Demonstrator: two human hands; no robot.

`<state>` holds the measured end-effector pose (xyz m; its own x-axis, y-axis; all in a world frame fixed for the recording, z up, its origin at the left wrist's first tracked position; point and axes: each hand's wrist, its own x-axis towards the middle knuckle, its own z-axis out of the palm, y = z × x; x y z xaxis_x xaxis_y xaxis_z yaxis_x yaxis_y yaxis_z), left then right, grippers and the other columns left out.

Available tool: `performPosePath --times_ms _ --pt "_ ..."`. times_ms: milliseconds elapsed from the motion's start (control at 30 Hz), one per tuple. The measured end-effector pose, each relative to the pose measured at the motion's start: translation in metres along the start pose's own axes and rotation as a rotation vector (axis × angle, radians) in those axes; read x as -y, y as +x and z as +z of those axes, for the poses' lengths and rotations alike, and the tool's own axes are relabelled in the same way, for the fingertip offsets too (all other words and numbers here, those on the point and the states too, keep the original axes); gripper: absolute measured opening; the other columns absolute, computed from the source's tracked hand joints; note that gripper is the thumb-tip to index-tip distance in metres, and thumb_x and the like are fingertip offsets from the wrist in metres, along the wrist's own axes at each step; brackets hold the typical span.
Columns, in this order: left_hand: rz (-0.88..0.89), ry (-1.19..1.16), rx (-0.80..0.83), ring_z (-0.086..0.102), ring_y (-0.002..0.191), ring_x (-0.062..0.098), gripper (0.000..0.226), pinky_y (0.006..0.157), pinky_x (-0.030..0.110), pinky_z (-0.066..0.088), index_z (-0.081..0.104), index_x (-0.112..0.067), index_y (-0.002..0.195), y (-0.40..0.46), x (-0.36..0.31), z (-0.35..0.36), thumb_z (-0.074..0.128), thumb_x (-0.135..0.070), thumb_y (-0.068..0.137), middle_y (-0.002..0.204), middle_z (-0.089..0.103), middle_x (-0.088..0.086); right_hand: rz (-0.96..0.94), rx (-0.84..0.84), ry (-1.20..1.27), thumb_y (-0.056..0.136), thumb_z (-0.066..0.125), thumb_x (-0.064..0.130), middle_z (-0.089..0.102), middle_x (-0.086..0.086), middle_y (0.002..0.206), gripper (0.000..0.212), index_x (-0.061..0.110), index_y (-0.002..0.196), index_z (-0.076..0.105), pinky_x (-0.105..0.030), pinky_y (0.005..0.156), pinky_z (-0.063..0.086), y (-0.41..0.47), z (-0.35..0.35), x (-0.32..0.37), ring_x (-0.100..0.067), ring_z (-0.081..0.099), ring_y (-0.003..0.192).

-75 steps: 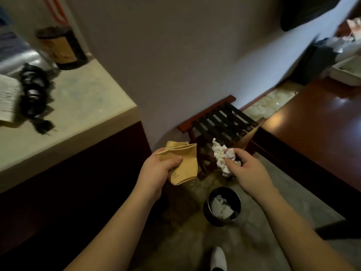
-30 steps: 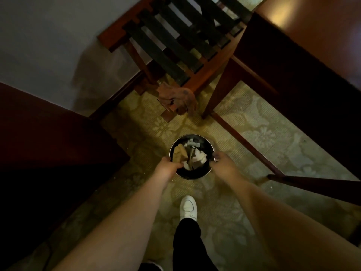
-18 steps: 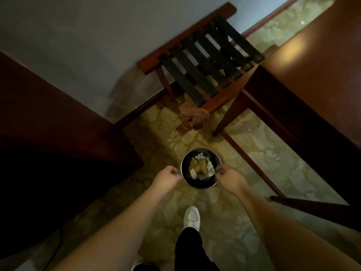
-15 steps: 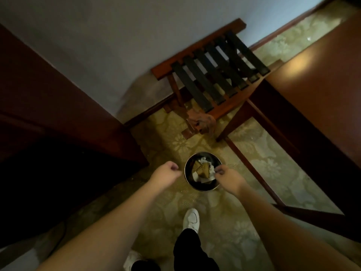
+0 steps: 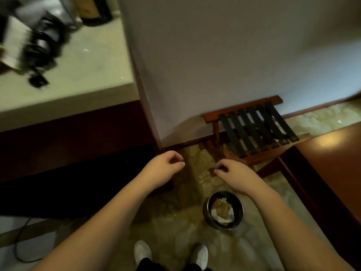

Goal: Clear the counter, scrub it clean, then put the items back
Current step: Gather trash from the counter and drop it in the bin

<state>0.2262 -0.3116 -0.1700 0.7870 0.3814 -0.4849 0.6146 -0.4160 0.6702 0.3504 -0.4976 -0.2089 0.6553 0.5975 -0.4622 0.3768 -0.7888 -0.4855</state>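
At far left, on the pale counter (image 5: pixel 82 61), one blurred black object (image 5: pixel 42 45) lies with its cord and plug trailing toward the counter's front edge, partly over one sheet of paper (image 5: pixel 11 45); one dark container (image 5: pixel 93 8) stands at the back against the wall, its shape too cut off to name. Below the counter, the dark wooden cabinet front (image 5: pixel 78 133) drops into shadow, and one thin cable (image 5: pixel 21 243) loops across the floor at lower left. Moving right, my left hand (image 5: pixel 163 167) hangs in the air above the patterned floor, fingers loosely curled toward the thumb and holding nothing. Just beside it, apart and not touching, my right hand (image 5: pixel 230 173) hovers with its fingers loosely bent, thumb close to the fingertips; nothing shows between them, though the blur makes that hard to confirm. Beneath both arms, my two white shoes (image 5: pixel 143 251) stand on the floor. Below my right forearm sits one round dark waste bin (image 5: pixel 207 214), upright, holding crumpled white paper (image 5: pixel 227 215) and one tan piece (image 5: pixel 220 209) on top. Behind my right hand, against the wall, stands one wooden folding rack (image 5: pixel 242 112) with six dark straps across its top. At far right, one polished brown tabletop (image 5: pixel 336 153) catches a patch of light.
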Motion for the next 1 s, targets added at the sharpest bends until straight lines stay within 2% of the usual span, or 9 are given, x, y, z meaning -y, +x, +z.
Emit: performPosePath --times_ms 100,200,300,433,600,700,833,900,1000 --pt "0.032 -0.056 -0.078 0.056 0.064 0.002 0.018 0.05 0.014 0.038 0.062 -0.032 0.11 -0.033 0.005 -0.041 0.058 -0.039 0.095 0.089 0.064 -0.009 -0.098 -0.033 -0.059 0.095 0.052 0.038 0.056 0.017 0.096 0.021 0.032 0.114 0.059 -0.014 0.06 0.04 -0.009 -0.016 0.053 0.001 0.055 0.081" --pt "0.041 -0.087 -0.133 0.063 0.073 0.004 0.017 0.055 0.018 0.045 0.062 -0.036 0.111 -0.064 0.01 -0.084 0.058 -0.04 0.094 0.094 0.065 -0.011 -0.184 -0.062 -0.103 0.095 0.051 0.041 0.059 0.019 0.101 0.023 0.034 0.116 0.057 -0.014 0.062 0.04 -0.019 -0.031 0.11 0.004 0.053 0.079" --pt "0.068 -0.114 -0.193 0.067 0.08 0.007 0.015 0.068 0.028 0.058 0.062 -0.04 0.107 -0.09 0.019 -0.128 0.059 -0.042 0.093 0.097 0.066 -0.012 -0.278 -0.101 -0.107 0.095 0.051 0.042 0.054 0.023 0.089 0.02 0.037 0.113 0.057 -0.013 0.06 0.04 -0.029 -0.045 0.165 0.007 0.05 0.076" --pt "0.153 -0.131 -0.315 0.065 0.086 0.004 0.01 0.081 0.03 0.055 0.065 -0.042 0.1 -0.118 0.032 -0.186 0.061 -0.041 0.091 0.095 0.067 -0.012 -0.387 -0.149 -0.06 0.095 0.051 0.041 0.056 0.024 0.088 0.01 0.039 0.102 0.058 -0.013 0.064 0.042 -0.034 -0.059 0.228 0.007 0.052 0.081" --pt "0.21 -0.133 -0.528 0.062 0.079 0.007 0.007 0.069 0.026 0.05 0.067 -0.039 0.094 -0.137 0.046 -0.26 0.061 -0.037 0.091 0.087 0.067 -0.012 -0.464 -0.269 0.002 0.095 0.051 0.04 0.063 0.018 0.092 0.013 0.036 0.1 0.062 -0.024 0.07 0.049 -0.027 -0.07 0.301 -0.001 0.058 0.085" --pt "0.2 -0.091 -0.703 0.06 0.079 0.008 0.01 0.062 0.023 0.046 0.067 -0.032 0.099 -0.132 0.059 -0.308 0.058 -0.033 0.093 0.086 0.063 -0.014 -0.517 -0.368 0.016 0.094 0.051 0.041 0.064 0.015 0.094 0.019 0.031 0.103 0.064 -0.029 0.071 0.046 -0.015 -0.077 0.35 -0.006 0.057 0.087" --pt "0.135 0.093 -0.771 0.055 0.083 0.004 0.029 0.059 0.02 0.042 0.058 -0.024 0.122 -0.104 0.078 -0.371 0.059 -0.032 0.094 0.112 0.058 -0.006 -0.562 -0.433 -0.069 0.093 0.051 0.046 0.06 0.008 0.103 0.034 0.023 0.118 0.058 -0.028 0.067 0.042 0.013 -0.082 0.419 -0.011 0.055 0.089" --pt "0.123 0.214 -0.752 0.054 0.095 0.009 0.043 0.068 0.023 0.049 0.053 -0.021 0.131 -0.085 0.086 -0.392 0.063 -0.035 0.091 0.13 0.049 0.0 -0.557 -0.465 -0.129 0.092 0.052 0.048 0.058 0.004 0.103 0.043 0.017 0.123 0.056 -0.028 0.065 0.043 0.031 -0.084 0.449 -0.012 0.055 0.085" --pt "0.099 0.39 -0.694 0.049 0.114 0.019 0.057 0.094 0.038 0.05 0.049 -0.021 0.137 -0.057 0.094 -0.407 0.064 -0.045 0.088 0.135 0.047 0.004 -0.457 -0.471 -0.257 0.089 0.053 0.054 0.058 0.0 0.097 0.05 0.013 0.116 0.057 -0.032 0.066 0.048 0.059 -0.087 0.481 -0.018 0.057 0.084"
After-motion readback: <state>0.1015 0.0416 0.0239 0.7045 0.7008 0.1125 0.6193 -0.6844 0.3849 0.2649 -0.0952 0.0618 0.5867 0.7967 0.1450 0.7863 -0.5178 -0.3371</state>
